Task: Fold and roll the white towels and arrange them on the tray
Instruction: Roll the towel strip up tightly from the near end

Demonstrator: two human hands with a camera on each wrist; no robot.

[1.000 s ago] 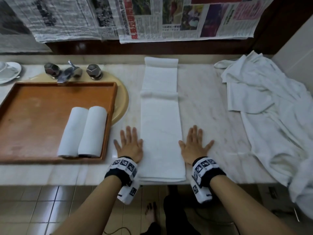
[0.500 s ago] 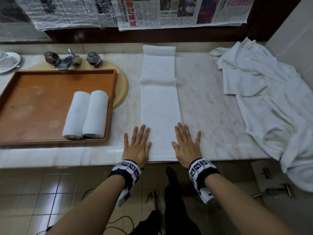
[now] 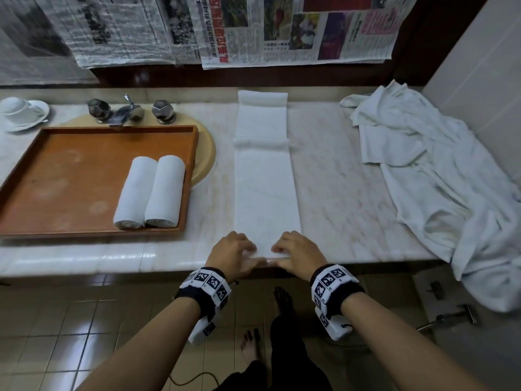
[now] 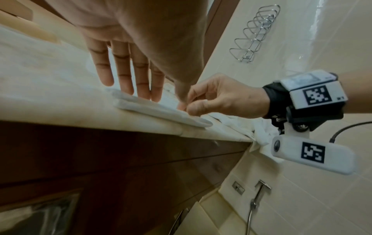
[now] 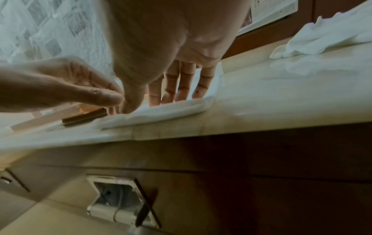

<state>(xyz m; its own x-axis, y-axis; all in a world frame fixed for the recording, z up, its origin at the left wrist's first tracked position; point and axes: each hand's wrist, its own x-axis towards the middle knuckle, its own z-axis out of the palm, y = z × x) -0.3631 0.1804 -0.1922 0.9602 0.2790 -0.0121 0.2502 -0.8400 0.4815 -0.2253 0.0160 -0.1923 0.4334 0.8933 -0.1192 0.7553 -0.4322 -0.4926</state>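
Folded towel [image 3: 266, 179]: long strip, near edge of counter [image 3: 338, 193]. Left hand [image 3: 231, 251], right hand [image 3: 296, 251]: fingers pinching its near end. Advice: start roll tight, even. Tray [image 3: 70, 179]: two rolls [image 3: 149, 193] at right edge.

Hands [image 3: 265, 253] now at towel's [image 3: 266, 193] near edge

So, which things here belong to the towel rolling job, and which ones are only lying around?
Belong to the job:
- folded towel strip, both hands at its near end: left hand, right hand
- two rolled towels
- wooden tray
- pile of loose white towels

Only lying around:
- cup and saucer
- tap
- newspapers on the wall
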